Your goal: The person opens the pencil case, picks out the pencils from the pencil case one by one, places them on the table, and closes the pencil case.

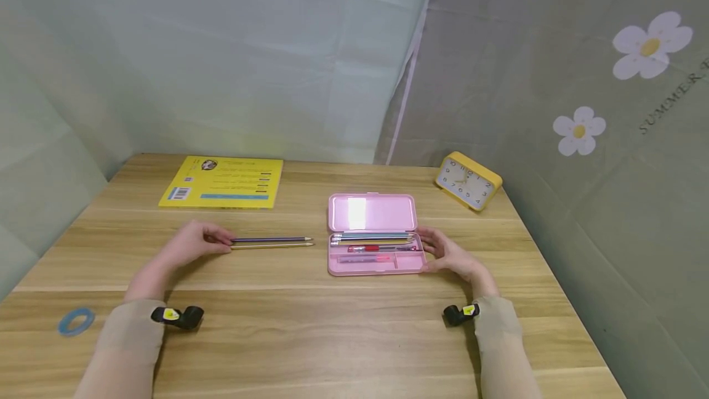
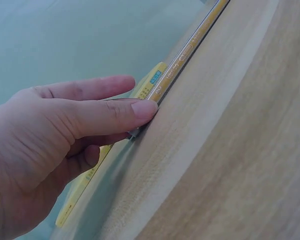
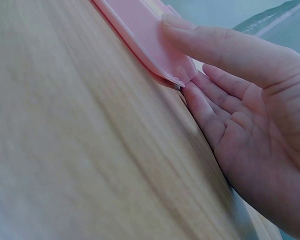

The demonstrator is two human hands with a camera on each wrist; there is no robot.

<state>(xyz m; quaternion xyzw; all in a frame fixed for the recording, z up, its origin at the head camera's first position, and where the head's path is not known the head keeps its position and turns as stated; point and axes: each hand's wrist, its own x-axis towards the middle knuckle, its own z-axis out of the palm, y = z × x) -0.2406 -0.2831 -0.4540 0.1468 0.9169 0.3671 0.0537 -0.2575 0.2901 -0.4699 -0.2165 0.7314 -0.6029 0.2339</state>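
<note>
My left hand [image 1: 202, 239] pinches the rear ends of two pencils, a dark one [image 1: 271, 239] and a yellow one [image 1: 271, 245], between thumb and fingers. Their sharpened tips point right, toward the pink pencil case [image 1: 372, 273]. In the left wrist view, the thumb presses on the yellow pencil [image 2: 182, 57]. The case lies with its lid [image 1: 382, 211] raised at the back. Several pencils [image 1: 372, 236], a red pen [image 1: 379, 249] and a pink-tipped pen [image 1: 362, 258] lie in it. At its right end, my right hand [image 1: 451, 254] grips the case, thumb at the front corner, fingers farther back.
A yellow book [image 1: 232, 183] lies at the back left of the wooden table [image 1: 310, 337]. The yellow alarm clock [image 1: 468, 181] stands at the back right. A blue tape ring [image 1: 76, 321] is near the left forearm. Curtains hang behind the table.
</note>
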